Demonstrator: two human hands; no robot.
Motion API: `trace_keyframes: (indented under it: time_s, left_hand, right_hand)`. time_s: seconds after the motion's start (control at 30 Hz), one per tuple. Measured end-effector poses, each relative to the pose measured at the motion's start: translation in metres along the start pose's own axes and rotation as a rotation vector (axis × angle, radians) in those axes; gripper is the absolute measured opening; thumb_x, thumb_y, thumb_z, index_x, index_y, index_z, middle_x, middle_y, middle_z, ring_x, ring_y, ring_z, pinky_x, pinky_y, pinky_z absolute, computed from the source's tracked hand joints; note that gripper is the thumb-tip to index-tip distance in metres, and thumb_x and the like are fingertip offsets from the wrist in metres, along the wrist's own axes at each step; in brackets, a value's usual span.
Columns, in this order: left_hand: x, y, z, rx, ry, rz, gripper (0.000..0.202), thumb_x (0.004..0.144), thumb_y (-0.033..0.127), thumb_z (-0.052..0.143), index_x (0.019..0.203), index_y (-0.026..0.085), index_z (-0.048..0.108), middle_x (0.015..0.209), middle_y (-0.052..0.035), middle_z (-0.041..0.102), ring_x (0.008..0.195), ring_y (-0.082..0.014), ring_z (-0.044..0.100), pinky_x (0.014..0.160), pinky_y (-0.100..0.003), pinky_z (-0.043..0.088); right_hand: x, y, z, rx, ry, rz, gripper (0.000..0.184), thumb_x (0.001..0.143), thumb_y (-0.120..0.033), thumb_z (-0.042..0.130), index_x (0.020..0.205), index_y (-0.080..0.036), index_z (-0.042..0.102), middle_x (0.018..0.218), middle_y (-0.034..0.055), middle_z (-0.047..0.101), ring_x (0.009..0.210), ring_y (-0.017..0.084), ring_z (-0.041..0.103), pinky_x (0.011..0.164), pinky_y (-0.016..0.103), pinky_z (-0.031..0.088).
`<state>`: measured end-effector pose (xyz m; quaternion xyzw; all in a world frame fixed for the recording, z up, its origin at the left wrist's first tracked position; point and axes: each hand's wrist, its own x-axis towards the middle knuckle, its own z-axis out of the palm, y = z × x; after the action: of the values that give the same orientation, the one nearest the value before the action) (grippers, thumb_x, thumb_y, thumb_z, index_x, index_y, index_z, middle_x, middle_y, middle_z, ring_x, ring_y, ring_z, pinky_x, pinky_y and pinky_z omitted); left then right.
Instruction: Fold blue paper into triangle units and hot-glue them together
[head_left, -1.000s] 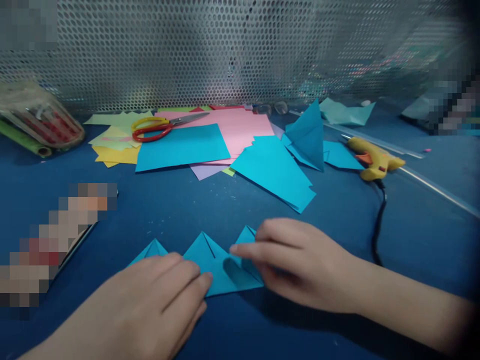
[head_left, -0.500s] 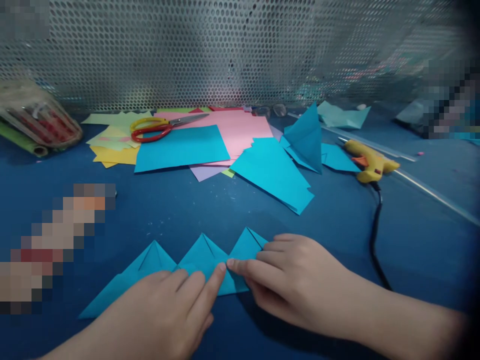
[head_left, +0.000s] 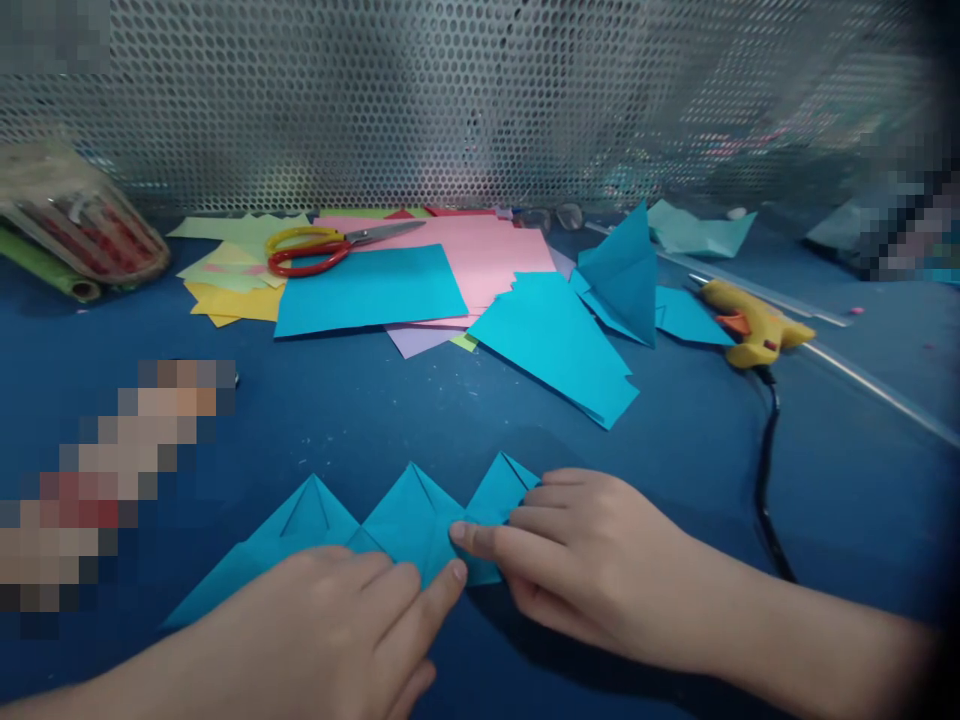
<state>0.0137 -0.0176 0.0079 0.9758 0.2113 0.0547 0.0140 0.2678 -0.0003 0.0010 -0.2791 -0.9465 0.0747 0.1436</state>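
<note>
A long folded piece of blue paper [head_left: 412, 515] lies on the table, with a row of pointed peaks along its far edge. My left hand [head_left: 352, 610] rests over its near side, palm down, the index finger stretched along the paper near its lower edge. On the right end, my right hand [head_left: 577, 540] has its fingers curled over the paper, and its index fingertip presses on the surface between two peaks. The two index fingertips are close but apart. Part of the lower edge is hidden under my left hand, and the right end under my right hand.
Scissors [head_left: 307, 250] lie on coloured sheets beside a flat blue sheet [head_left: 367, 290]. Cut blue paper [head_left: 555, 340] is farther right, near a yellow glue gun [head_left: 750, 320] with a black cord [head_left: 763, 470]. A clear container [head_left: 90, 220] stands left; perforated metal [head_left: 375, 110] closes the back.
My left index fingertip has slid down towards the near edge, away from the right fingertip. My right index finger stays on the paper. The view has shifted slightly.
</note>
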Motion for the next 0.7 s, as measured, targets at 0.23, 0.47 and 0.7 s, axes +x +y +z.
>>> trace_keyframes:
  time_s: [0.23,0.47,0.7]
  left_hand:
    - [-0.003,0.006,0.009,0.042,-0.046,-0.03,0.047,0.092,0.024,0.063,0.138,0.013,0.059,0.08,0.0013,0.075,0.057,-0.0179,0.067,0.048,-0.031,0.049]
    - [-0.007,0.01,0.011,0.132,0.016,-0.021,0.039,0.093,0.015,0.056,0.132,0.014,0.061,0.069,0.0041,0.069,0.05,-0.0156,0.062,0.041,-0.029,0.04]
    - [-0.009,0.008,0.01,0.135,0.022,-0.019,0.037,0.097,0.018,0.051,0.133,0.023,0.061,0.068,0.0043,0.066,0.045,-0.0154,0.061,0.039,-0.029,0.039]
  right_hand:
    - [0.002,-0.003,-0.001,0.013,-0.049,0.002,0.042,0.096,-0.013,0.045,0.134,-0.017,0.062,0.067,-0.0025,0.07,0.053,0.016,0.06,0.053,0.033,0.035]
    - [0.005,-0.005,-0.006,-0.039,-0.122,0.002,0.044,0.095,-0.015,0.051,0.137,-0.016,0.063,0.064,-0.002,0.07,0.051,0.016,0.061,0.051,0.033,0.034]
    - [0.004,0.004,-0.001,-0.029,-0.019,-0.067,0.037,0.099,-0.016,0.045,0.131,-0.011,0.065,0.064,-0.0005,0.07,0.05,0.016,0.061,0.05,0.032,0.039]
